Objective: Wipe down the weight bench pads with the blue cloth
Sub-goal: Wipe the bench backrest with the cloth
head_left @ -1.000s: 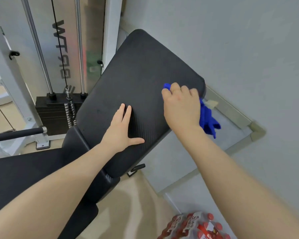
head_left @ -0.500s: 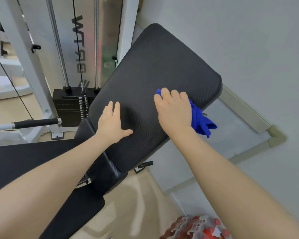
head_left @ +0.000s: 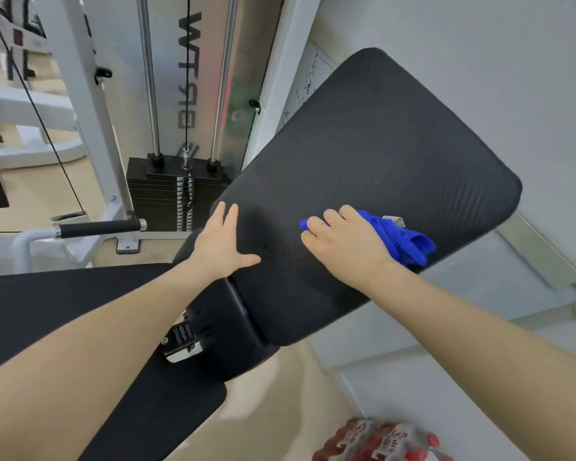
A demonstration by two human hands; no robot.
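My right hand (head_left: 346, 247) presses the soft, floppy blue cloth (head_left: 403, 239) flat on the firm back pad (head_left: 379, 154); left hand (head_left: 222, 246) braces, fingers spread.

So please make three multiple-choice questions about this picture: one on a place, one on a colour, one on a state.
1. Where does the cloth lie?
A. on the floor
B. on the back pad, under the right hand
C. on the weight stack

2. What colour is the cloth?
A. blue
B. yellow
C. white

3. How is the left hand?
A. closed in a fist
B. holding a bottle
C. open and flat on the pad

Answers:
1 B: the right hand presses it on the back pad.
2 A: the folds beside the hand are bright blue.
3 C: its fingers are spread out on the pad, holding nothing.
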